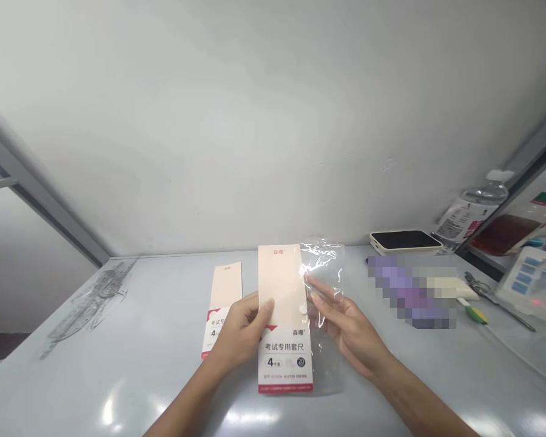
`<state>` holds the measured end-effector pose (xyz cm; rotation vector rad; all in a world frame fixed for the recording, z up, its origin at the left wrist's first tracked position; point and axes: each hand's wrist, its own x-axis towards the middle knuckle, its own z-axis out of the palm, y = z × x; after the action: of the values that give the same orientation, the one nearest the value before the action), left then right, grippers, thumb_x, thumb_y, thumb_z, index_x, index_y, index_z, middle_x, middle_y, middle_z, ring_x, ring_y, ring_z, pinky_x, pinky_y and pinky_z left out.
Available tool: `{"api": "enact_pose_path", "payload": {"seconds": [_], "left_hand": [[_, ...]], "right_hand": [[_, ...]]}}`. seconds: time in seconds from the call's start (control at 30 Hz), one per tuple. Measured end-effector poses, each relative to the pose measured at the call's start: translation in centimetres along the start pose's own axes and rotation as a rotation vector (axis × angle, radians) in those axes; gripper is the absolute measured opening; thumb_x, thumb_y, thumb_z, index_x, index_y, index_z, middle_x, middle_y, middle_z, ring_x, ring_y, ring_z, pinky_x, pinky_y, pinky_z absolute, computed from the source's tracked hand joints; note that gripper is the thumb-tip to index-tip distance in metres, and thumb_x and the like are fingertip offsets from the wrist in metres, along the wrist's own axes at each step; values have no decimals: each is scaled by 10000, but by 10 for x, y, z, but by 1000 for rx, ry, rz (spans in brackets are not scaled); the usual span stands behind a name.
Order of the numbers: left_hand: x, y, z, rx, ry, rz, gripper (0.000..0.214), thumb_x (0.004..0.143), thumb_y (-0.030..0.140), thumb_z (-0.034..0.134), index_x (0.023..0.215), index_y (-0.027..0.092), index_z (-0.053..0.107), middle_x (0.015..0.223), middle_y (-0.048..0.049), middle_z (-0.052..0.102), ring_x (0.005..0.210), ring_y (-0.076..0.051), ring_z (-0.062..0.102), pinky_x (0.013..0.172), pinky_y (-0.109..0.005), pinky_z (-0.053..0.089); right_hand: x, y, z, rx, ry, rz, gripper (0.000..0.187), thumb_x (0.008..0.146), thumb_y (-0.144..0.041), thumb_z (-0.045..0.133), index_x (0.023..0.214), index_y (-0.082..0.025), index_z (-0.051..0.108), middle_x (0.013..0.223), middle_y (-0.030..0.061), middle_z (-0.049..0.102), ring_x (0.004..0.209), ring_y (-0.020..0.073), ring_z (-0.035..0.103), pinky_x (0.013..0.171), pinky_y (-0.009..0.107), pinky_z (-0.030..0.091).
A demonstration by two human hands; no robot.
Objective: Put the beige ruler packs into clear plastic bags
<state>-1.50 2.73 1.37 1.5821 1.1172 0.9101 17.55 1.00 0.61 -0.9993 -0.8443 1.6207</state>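
Observation:
My left hand [241, 331] grips a tall pale pink card [283, 315] with a white and red printed lower part, thumb on its front at the left edge. My right hand [346, 325] holds a clear plastic sleeve [325, 267] just right of the card, fingers pinching its thin film. The sleeve partly lies behind the card's right edge. A second, like card [222, 297] lies flat on the grey table [164, 364] to the left, partly hidden by my left hand.
A pile of clear rulers [91, 297] lies at the table's left. At the right are a phone [404, 241], a water bottle [471, 212], a blurred-out patch, scissors [482, 288] and a white device [532, 282]. A white wall stands behind.

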Motion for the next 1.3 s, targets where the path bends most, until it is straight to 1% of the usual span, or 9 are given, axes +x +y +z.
{"api": "enact_pose_path", "payload": {"seconds": [0.13,0.33,0.43,0.57,0.73,0.97,1.07,1.17,1.3], "left_hand": [[0,-3,1,-2,-45,-22,412,843,453,435,564,150,443,653,-8,475,577,-98,431,538,-226,349],[1,-6,4,-212,62,-222,333,770,524,526,777,195,473,569,39,505,497,-93,463,455,-195,325],[1,2,1,-312,-42,-287,321,778,515,523,847,201,515,561,33,534,463,-86,462,438,-192,319],[2,6,-2,-303,-236,-263,323,737,446,607,634,152,522,604,-27,596,523,-105,524,487,-219,372],[5,-6,1,-353,-123,-260,335,645,377,712,632,156,461,618,-28,623,531,-106,551,527,-236,412],[3,-11,8,-351,-67,-237,403,653,378,702,677,196,343,564,36,560,445,-96,520,420,-205,376],[1,-10,11,-249,-38,-220,330,749,431,586,710,209,345,520,59,491,408,-89,457,390,-200,330],[-2,-7,14,-55,22,-117,277,792,434,520,711,200,396,629,28,492,544,-105,496,472,-213,375],[-6,-6,17,107,-28,-7,233,809,408,497,735,192,454,755,2,508,634,-108,492,562,-228,403]], "right_hand": [[-2,-3,3,-44,-10,37,481,741,-411,666,1198,-291,573,1037,39,678,907,214,632,815,351,480],[-2,-6,7,-54,-64,-17,400,755,-428,644,1097,-221,637,994,69,683,862,227,634,720,324,495],[1,-4,2,-43,-25,-33,365,787,-409,614,1095,-214,628,986,64,682,840,210,634,701,304,485],[2,-3,-1,-28,-29,-30,358,789,-383,618,1097,-198,616,1022,71,672,875,219,630,721,310,480],[-2,-5,6,-42,-102,24,414,757,-429,636,1074,-164,613,1005,94,678,887,254,637,775,360,485],[-4,-5,11,-67,-34,35,414,731,-447,654,1037,-175,592,1037,98,669,915,272,639,799,390,493],[-4,-3,11,-136,-42,16,415,730,-460,649,1031,-178,603,1014,103,676,909,285,641,788,401,500],[-1,4,9,-180,-42,1,417,730,-464,645,1037,-184,611,989,93,682,885,285,646,776,408,504],[2,12,7,-223,-4,-4,401,719,-468,651,997,-180,628,916,82,692,803,270,655,708,391,513]]}}
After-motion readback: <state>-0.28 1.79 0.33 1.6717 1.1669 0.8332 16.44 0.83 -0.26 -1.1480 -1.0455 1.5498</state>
